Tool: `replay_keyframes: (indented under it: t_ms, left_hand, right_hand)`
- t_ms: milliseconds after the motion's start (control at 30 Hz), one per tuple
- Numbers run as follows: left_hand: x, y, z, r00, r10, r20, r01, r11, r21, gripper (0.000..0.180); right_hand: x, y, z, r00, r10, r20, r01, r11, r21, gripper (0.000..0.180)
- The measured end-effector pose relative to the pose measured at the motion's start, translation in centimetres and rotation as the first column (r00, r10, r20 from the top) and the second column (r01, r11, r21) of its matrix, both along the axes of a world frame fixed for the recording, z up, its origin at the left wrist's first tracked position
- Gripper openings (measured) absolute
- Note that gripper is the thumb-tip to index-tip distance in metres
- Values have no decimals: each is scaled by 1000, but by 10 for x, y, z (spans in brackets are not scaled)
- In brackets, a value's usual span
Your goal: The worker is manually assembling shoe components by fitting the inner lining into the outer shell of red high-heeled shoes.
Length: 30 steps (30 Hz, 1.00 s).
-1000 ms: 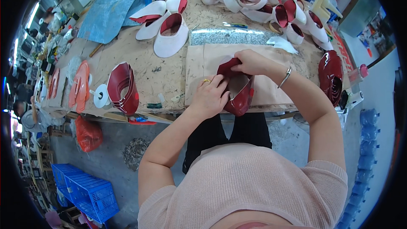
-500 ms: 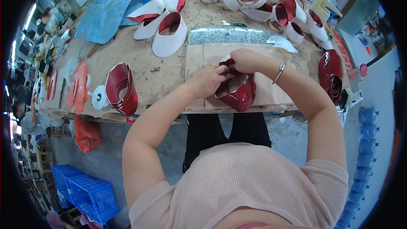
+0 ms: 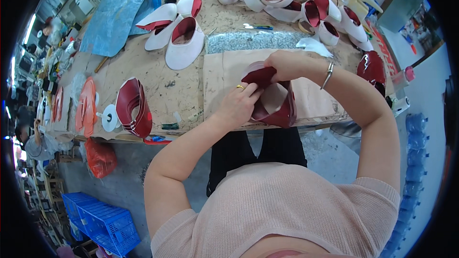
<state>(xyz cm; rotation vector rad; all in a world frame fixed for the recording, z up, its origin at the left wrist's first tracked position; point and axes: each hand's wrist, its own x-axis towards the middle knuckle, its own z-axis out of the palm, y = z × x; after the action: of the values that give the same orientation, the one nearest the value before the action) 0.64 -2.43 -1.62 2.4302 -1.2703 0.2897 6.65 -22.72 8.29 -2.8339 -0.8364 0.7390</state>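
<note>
A dark red shoe upper (image 3: 288, 110) sits at the front edge of the workbench (image 3: 184, 93), partly over a flat tan sheet (image 3: 217, 79), its opening facing up. The right hand (image 3: 285, 65) pinches the raised flap at its far end — the left hand (image 3: 238, 106) grips its left rim, fingers bent over the edge. Well to the left stands a nested stack of red uppers (image 3: 129, 99), with a white disc (image 3: 110, 116) just beside it. White shoe pieces (image 3: 183, 56) lie farther back on the bench.
</note>
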Motion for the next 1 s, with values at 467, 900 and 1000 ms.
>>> replay_keyframes:
  t_ms: [467, 900, 1000]
  left_hand:
    - [22, -17, 3, 998, -43, -53, 48, 993, 108, 46]
    - [17, -50, 6, 996, 79, 41, -89, 931, 354, 41]
    - [13, -51, 6, 989, -12, 146, -40, 938, 344, 28]
  right_hand:
    - [11, -10, -28, 996, -45, 77, 44, 999, 12, 35]
    - [1, -23, -20, 990, -111, 83, 104, 992, 78, 47]
    - [-2, -29, -25, 988, -88, 125, 81, 995, 61, 46]
